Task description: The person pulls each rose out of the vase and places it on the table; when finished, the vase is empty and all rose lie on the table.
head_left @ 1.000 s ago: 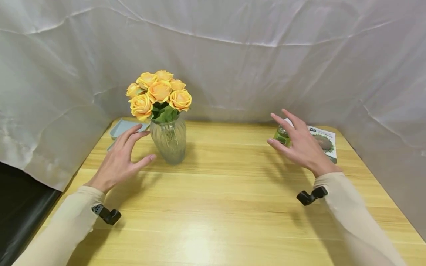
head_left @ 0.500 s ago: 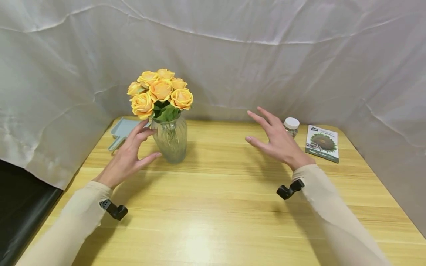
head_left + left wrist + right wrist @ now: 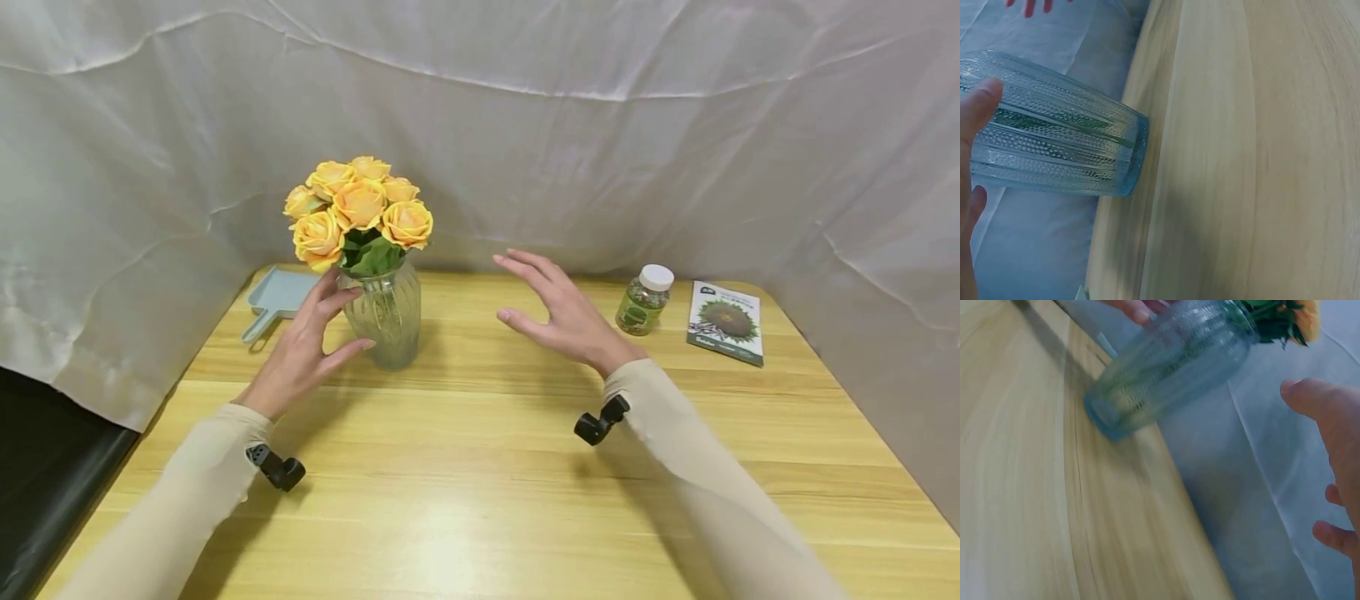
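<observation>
My left hand (image 3: 296, 358) makes a loose, wide C, thumb well apart from the relaxed fingers, at the nine o'clock side of the vase (image 3: 390, 333). It grips nothing; I cannot tell whether the fingertips touch the glass. The vase stands upright at about two o'clock from this hand. My right hand (image 3: 566, 321) is in the air over the table (image 3: 465, 450), fingers extended, thumb spread well away, holding nothing; the vase is at nine o'clock from it, well apart.

My left wrist view shows the dotted pattern of the glass and the green stems (image 3: 1072, 122) inside close up, with my thumb in front and a few right fingertips at eleven o'clock in the frame. My right wrist view shows left fingers beyond the vase at twelve o'clock, plus leaves (image 3: 1272, 325) at its mouth. Only the head view shows the jar and the packet.

I count one vase with seven visible roses (image 3: 360, 204). With the table's far edge as twelve, one dustpan (image 3: 283, 292) lies at ten, one white-capped jar (image 3: 642, 307) stands at one, and one sunflower packet (image 3: 726, 323) lies at two. My sleeves (image 3: 202, 492) carry two wrist cameras (image 3: 277, 468), one each.
</observation>
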The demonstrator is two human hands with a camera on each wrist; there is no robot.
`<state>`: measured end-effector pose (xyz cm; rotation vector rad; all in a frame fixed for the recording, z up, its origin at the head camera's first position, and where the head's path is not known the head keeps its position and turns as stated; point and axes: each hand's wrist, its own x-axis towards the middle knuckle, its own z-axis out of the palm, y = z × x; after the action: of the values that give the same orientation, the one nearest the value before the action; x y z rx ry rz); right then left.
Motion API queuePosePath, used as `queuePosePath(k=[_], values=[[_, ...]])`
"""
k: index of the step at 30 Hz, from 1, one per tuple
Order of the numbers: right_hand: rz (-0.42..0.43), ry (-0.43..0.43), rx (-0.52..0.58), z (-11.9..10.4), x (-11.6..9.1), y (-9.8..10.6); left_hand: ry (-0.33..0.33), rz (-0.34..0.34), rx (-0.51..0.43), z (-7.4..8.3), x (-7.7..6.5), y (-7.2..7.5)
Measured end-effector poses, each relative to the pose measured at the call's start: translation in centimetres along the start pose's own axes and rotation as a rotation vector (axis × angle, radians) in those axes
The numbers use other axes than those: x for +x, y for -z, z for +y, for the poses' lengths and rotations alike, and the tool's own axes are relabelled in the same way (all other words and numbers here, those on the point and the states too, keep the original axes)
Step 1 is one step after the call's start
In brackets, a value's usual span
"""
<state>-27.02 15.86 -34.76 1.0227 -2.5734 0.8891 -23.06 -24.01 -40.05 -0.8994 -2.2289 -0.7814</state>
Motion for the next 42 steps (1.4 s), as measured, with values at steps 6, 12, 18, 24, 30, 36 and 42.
queuePosePath(k=[6, 12, 18, 24, 30, 36, 42], values=[[-0.005, 0.024, 0.116, -1.6, 1.6, -1.4, -0.021, 0.037, 0.007, 0.0, -0.1, -0.9], [-0.035, 0.045, 0.228, -3.2, 3.4, -2.7, -0.012, 0.066, 0.002, 0.0, -0.3, -1.2], [-0.026, 0.097, 0.277, -4.5, 4.9, -3.9, 0.011, 0.042, -0.044, 0.1, -0.3, -1.3], [0.018, 0.133, 0.325, -5.4, 6.0, -4.7, 0.03, 0.05, -0.064, 0.2, -0.2, -1.7], [0.054, 0.161, 0.349, -6.0, 6.9, -5.2, 0.032, 0.059, -0.075, 0.3, -0.3, -1.6], [0.06, 0.133, 0.383, -6.7, 7.7, -5.6, 0.022, 0.057, -0.071, 0.2, -0.2, -1.6], [0.07, 0.089, 0.405, -7.0, 8.3, -6.0, -0.007, 0.057, -0.048, 0.1, -0.1, -1.5]])
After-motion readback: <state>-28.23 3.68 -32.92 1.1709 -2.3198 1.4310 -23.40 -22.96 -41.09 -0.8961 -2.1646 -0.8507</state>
